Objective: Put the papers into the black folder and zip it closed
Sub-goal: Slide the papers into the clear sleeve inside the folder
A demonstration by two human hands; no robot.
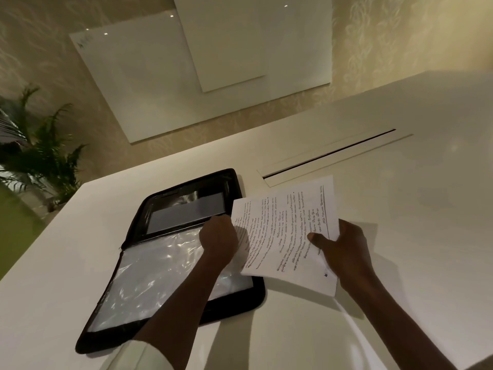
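The black folder (170, 263) lies unzipped and spread flat on the white table, its near half covered by a shiny clear plastic sleeve, its far half holding a dark pocket. Just to its right I hold the papers (288, 231), white sheets with printed text, lifted slightly off the table and overlapping the folder's right edge. My left hand (217, 240) grips their left edge above the folder. My right hand (344, 249) holds their right side with the thumb on top.
The white table (400, 198) has a long cable slot (330, 153) behind the papers. A potted plant (40, 156) stands off the table's left end. White panels (186, 76) hang on the patterned wall beyond.
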